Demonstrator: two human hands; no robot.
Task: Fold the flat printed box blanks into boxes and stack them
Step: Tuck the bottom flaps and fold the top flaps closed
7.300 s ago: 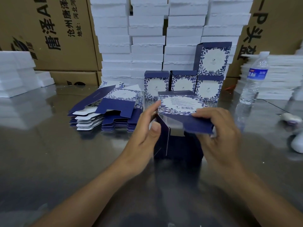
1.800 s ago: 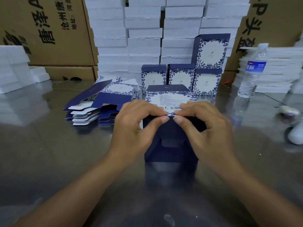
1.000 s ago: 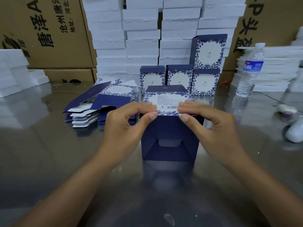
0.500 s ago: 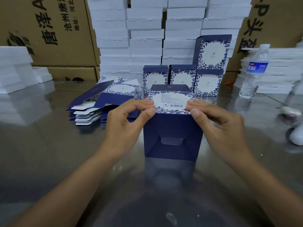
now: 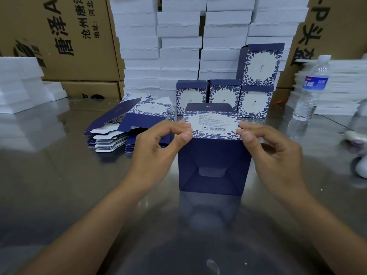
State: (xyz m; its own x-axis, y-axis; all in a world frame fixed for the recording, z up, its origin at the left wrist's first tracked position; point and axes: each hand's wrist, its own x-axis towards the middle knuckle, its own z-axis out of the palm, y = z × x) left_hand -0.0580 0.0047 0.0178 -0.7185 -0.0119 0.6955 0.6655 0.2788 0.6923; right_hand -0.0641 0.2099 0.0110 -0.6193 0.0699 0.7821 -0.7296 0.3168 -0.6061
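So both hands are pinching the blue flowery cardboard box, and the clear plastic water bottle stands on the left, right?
Not quite. The head view shows the clear plastic water bottle on the right. The left hand and right hand do pinch the blue flowery cardboard box.

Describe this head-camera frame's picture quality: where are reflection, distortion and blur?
Head view: the glossy table mirrors the box as a dark smear and the white foam blocks at left. Head view: the wide lens bows the cardboard cartons outward. Head view: the box's barcode panel is sharp; the white object at the right edge is blurred.
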